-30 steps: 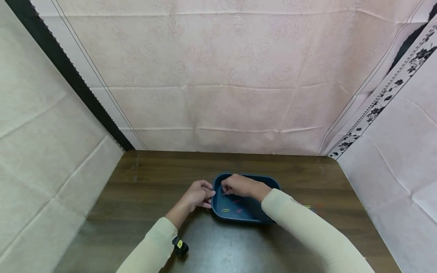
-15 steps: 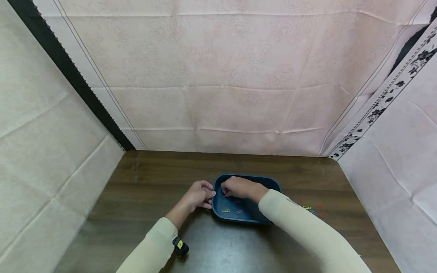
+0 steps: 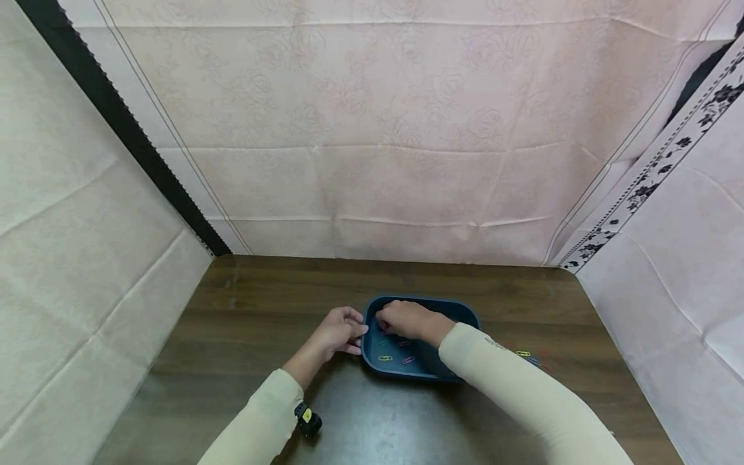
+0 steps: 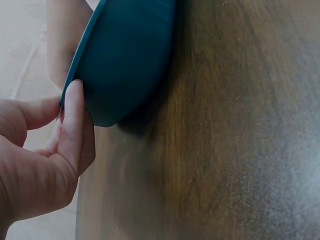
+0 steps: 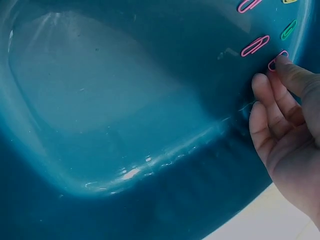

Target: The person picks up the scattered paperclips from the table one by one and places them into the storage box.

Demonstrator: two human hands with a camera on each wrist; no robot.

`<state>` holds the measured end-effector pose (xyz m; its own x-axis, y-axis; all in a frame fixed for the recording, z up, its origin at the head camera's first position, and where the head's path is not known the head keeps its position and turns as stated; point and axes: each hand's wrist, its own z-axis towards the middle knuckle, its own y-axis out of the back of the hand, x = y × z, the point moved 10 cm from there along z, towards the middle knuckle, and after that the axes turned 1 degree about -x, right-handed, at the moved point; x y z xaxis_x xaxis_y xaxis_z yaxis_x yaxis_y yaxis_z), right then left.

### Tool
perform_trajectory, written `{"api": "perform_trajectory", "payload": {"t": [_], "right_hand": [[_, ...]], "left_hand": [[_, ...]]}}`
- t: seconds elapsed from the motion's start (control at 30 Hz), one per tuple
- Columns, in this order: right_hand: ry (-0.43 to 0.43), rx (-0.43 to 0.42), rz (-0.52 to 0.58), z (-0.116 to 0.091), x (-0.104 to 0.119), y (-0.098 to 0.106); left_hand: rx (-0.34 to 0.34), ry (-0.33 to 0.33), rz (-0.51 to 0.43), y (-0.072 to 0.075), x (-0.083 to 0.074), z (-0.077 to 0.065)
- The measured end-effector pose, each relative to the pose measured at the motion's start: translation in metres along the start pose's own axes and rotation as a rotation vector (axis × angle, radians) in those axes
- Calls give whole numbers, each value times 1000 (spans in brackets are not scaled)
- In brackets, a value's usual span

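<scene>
A blue tray (image 3: 424,376) stands on the table with a few paper clips on its floor. My left hand (image 3: 341,330) pinches the tray's left rim between thumb and fingers, as the left wrist view shows. Inside the tray, near its left end, my right hand (image 3: 409,318) has thumb and fingertips pinching a pink paper clip (image 5: 272,65), close over the floor. Near it in the right wrist view lie a second pink paper clip (image 5: 255,46), a third pink one (image 5: 248,6), a green paper clip (image 5: 288,30) and a yellow paper clip (image 3: 385,358).
More paper clips (image 3: 526,354), yellow, blue and red, lie on the wooden table (image 3: 261,290) right of the tray, partly behind the right sleeve (image 3: 523,387). Pale cloth walls (image 3: 372,194) rise at the back and both sides. A black wrist device (image 3: 308,420) sits on the left sleeve.
The right hand has dipped slightly within the tray and its forearm shifted a little left, uncovering more clips on the table. A green clip shows below the hand. The left hand stays at the rim.
</scene>
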<state>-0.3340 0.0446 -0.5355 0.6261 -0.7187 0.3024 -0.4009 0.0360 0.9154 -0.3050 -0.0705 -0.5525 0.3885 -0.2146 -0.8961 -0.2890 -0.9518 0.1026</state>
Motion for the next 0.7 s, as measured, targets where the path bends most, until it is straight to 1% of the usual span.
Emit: {"api": "perform_trajectory", "payload": {"t": [0.2, 0.47, 0.7], "right_hand": [[16, -2, 25, -3, 0, 5], [27, -15, 62, -10, -1, 10], [47, -36, 106, -18, 0, 16]], "left_hand": [[3, 4, 5, 0, 0, 1], [3, -6, 7, -1, -2, 2], [-6, 9, 14, -1, -1, 1]]}}
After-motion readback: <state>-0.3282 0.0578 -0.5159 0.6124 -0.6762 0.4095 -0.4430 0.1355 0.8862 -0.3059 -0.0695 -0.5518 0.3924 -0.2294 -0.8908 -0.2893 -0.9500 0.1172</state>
